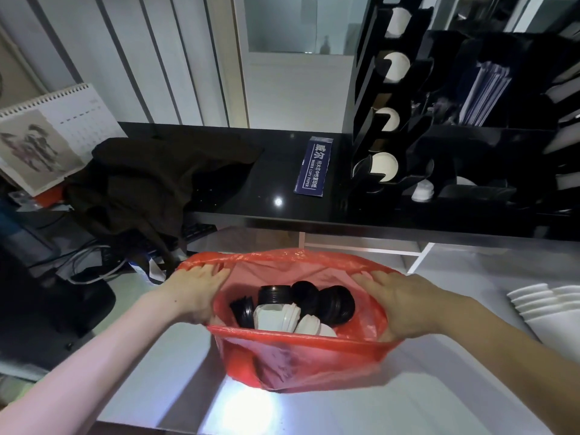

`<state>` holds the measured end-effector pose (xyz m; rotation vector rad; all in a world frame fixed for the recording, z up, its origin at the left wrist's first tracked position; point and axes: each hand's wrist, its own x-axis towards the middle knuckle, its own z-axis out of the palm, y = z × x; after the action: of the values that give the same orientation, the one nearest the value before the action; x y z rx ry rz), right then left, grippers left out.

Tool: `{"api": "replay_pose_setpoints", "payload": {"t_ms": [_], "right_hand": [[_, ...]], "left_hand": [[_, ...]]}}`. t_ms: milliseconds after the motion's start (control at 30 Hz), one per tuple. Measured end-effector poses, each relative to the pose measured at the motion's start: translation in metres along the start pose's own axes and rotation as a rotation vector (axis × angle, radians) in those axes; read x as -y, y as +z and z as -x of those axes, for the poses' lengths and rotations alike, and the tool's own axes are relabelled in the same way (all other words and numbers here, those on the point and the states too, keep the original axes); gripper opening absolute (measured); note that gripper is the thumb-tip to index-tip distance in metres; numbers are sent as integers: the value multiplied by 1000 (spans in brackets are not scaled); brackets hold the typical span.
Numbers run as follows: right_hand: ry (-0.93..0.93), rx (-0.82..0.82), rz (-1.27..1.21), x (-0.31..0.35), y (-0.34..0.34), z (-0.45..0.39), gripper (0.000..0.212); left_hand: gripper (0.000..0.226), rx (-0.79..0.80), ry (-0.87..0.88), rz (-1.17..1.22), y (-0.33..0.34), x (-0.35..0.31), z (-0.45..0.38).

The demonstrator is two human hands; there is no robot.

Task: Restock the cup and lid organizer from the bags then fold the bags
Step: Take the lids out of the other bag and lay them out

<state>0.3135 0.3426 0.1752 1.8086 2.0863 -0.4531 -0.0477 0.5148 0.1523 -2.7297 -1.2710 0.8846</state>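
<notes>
A red plastic bag (pixel 301 359) stands on the white counter in front of me, its mouth held wide. My left hand (pixel 191 293) grips the left rim and my right hand (pixel 405 306) grips the right rim. Inside lie stacks of black lids (pixel 335 304) and white lids (pixel 276 317). The black cup and lid organizer (pixel 420 127) stands at the back right on the dark shelf, with white cups (pixel 396 66) showing in its left column of slots. A stack of white cups (pixel 539 306) lies on the counter at the right.
A blue copy paper pack (pixel 314 166) lies on the black shelf (pixel 276 196). A dark cloth (pixel 150 183) is heaped at the left beside a desk calendar (pixel 53 136). Cables and a keyboard sit below at the left.
</notes>
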Motion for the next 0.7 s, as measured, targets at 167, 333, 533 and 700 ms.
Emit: {"api": "replay_pose_setpoints", "payload": {"t_ms": [167,333,533,700], "right_hand": [[24,76,-81,-5,17,-18,122],[70,179,-112,-9,73,-49,123],[97,161,-154,-8,108,-60,136],[54,53,-109,-13,115,-57,120]], "left_hand": [[129,83,33,18,6,-4,-11],[142,240,70,78,52,-31,-30],[142,163,70,117,83,-45,-32],[134,98,58,175,85,-44,-26]]}}
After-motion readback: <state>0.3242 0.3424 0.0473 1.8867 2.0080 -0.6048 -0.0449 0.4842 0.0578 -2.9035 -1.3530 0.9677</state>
